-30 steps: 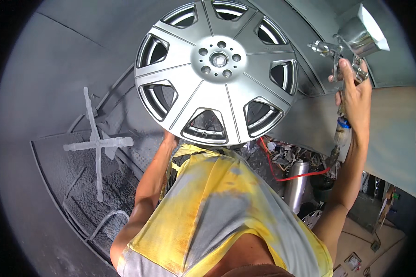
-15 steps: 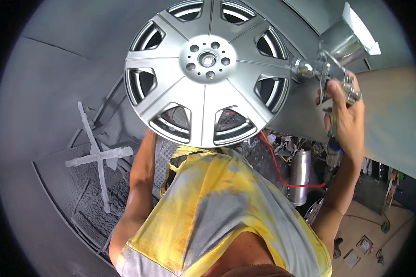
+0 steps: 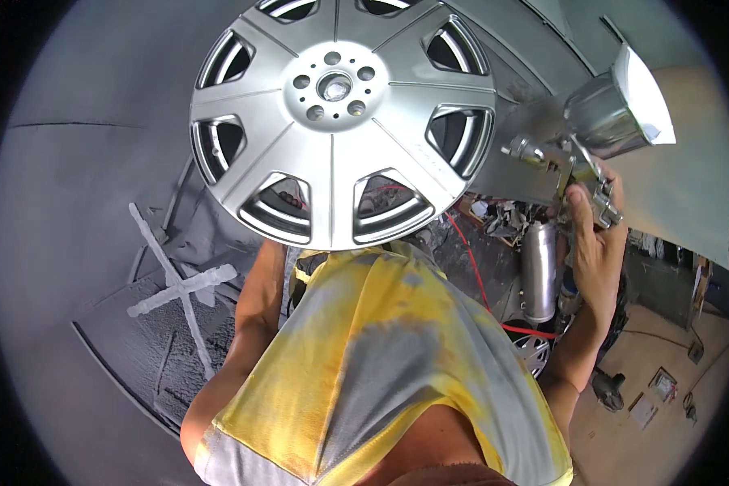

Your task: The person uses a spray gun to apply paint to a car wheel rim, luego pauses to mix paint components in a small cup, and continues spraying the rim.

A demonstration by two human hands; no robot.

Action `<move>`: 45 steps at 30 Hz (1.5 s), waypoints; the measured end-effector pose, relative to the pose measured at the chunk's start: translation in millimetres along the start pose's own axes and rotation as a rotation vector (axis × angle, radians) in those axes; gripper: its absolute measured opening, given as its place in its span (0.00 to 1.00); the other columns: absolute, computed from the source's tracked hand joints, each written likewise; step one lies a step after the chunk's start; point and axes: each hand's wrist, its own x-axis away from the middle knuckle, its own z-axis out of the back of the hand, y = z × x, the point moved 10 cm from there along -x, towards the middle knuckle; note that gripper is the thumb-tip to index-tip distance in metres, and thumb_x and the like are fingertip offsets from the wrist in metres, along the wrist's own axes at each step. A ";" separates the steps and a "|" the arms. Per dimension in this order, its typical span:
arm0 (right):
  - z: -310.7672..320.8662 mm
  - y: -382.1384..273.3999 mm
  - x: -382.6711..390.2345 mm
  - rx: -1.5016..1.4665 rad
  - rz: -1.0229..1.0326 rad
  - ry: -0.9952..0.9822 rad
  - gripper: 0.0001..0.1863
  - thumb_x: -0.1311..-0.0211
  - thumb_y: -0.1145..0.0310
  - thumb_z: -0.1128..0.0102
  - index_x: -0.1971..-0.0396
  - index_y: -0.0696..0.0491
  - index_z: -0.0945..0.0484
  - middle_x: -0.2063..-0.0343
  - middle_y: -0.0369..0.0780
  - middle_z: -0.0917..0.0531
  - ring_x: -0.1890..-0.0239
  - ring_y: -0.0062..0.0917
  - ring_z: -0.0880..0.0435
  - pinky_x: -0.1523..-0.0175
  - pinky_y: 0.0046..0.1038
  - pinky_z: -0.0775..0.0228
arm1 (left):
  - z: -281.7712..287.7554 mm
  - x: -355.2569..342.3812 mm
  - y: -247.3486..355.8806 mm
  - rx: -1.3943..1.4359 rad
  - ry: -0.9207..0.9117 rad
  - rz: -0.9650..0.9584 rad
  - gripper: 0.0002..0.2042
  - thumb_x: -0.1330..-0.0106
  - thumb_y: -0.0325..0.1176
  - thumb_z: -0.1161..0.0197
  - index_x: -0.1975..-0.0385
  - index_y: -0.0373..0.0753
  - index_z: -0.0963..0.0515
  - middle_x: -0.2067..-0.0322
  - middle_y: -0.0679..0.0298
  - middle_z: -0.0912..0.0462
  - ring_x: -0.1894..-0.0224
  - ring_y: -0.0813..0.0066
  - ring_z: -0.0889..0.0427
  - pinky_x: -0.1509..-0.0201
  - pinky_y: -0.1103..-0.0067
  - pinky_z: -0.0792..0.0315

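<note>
Fingers of the right hand clamp a silver metal spray gun off the silver spoked wheel, seemingly avoiding contact with its right edge; left hand's I can't tell.

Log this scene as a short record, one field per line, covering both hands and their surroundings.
Right hand: holding a metal spray gun
Nozzle: pointing left, apart from the wheel
Wheel finish: silver, spoked
Left hand: hidden behind the wheel; left forearm reaches its lower edge
Shirt: yellow and grey
Right side: silver cylinder, red hose
Left side: grey cross-shaped object
</note>
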 end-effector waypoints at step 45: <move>40.4 89.1 146.8 -0.273 -0.241 0.221 0.23 0.24 0.62 0.47 0.38 0.61 0.37 0.56 0.49 0.16 0.57 0.33 0.13 0.73 0.23 0.22 | -10.5 36.3 -168.5 -0.966 -0.523 0.602 0.24 0.28 0.48 0.46 0.40 0.37 0.25 0.47 0.58 0.17 0.46 0.61 0.19 0.45 0.70 0.23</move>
